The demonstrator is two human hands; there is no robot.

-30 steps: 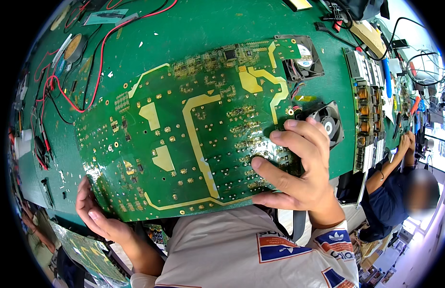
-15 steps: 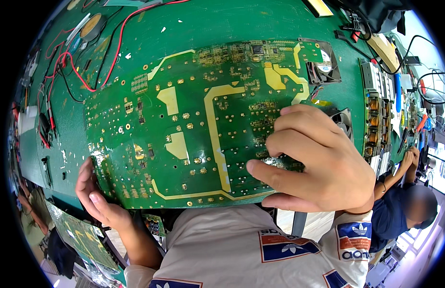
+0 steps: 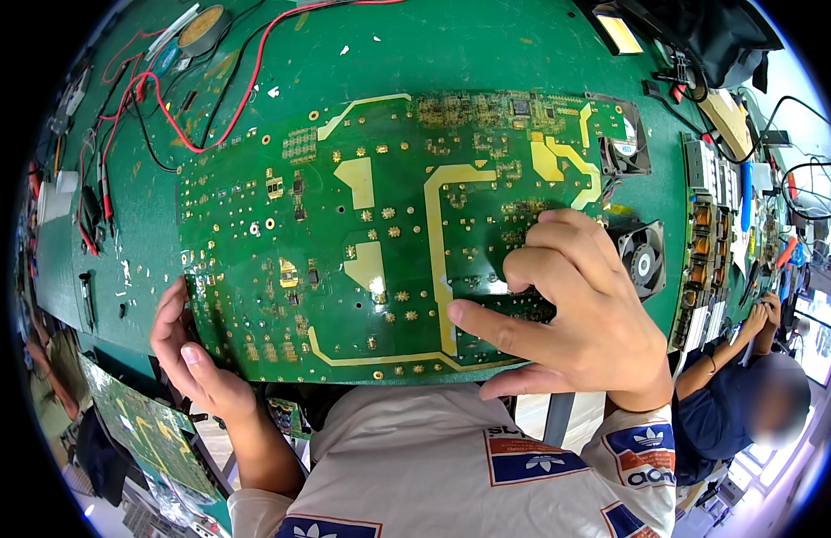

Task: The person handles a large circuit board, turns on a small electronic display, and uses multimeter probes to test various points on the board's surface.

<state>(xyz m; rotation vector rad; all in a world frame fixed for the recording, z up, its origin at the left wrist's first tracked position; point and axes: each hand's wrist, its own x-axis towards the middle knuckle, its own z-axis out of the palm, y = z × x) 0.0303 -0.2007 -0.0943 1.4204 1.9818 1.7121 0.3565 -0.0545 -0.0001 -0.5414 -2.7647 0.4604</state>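
Observation:
A large green circuit board (image 3: 406,260) with pale gold traces and rows of solder points lies before me, its near edge close to my body. My left hand (image 3: 200,363) grips the board's near left corner, the fingers along the left edge and the thumb apart from them. Over the board's right part lies my right hand (image 3: 581,305), fingers spread and bent. Its index fingertip is at the long gold trace, while the thumb stretches along the near edge. Two black fans (image 3: 640,260) stand just beyond the board's right edge, wires between them.
Red and black test leads (image 3: 223,125) run across the green table (image 3: 487,54) at the far left, near a round tin (image 3: 202,31). An open unit with copper-coloured coils (image 3: 702,233) stands right. Another board (image 3: 147,421) lies lower left. A co-worker (image 3: 729,394) sits at right.
The whole view has shifted, so the board and table things appear farther right. My right hand has slid left across the board, its index fingertip now at the gold trace. The left hand keeps its grip.

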